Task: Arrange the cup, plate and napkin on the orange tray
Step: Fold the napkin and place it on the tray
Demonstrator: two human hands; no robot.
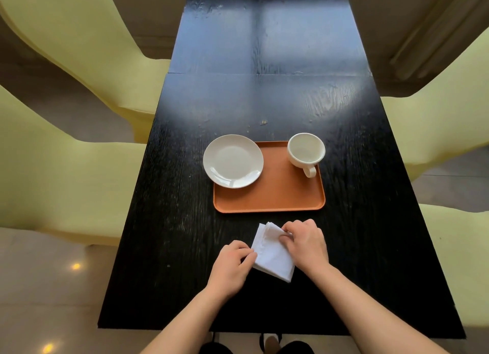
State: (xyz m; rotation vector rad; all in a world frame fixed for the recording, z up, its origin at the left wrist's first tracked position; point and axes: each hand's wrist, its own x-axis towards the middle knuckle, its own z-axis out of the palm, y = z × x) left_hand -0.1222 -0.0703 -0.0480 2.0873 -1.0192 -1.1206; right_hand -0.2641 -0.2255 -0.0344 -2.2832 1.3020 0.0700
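An orange tray (275, 195) lies on the black table. A white plate (232, 161) rests on its far left corner and overhangs the tray's left and far edges. A white cup (306, 150) stands on the far right corner, handle pointing toward me. A folded white napkin (272, 255) lies on the table just in front of the tray. My left hand (232, 266) pinches its left edge. My right hand (304, 241) pinches its far right corner, covering part of it.
The black wooden table (264, 94) stretches away from me, with a seam across its middle. Pale yellow chairs (66, 173) stand on the left, and more yellow chairs (449, 131) on the right. The table's near edge is below my forearms.
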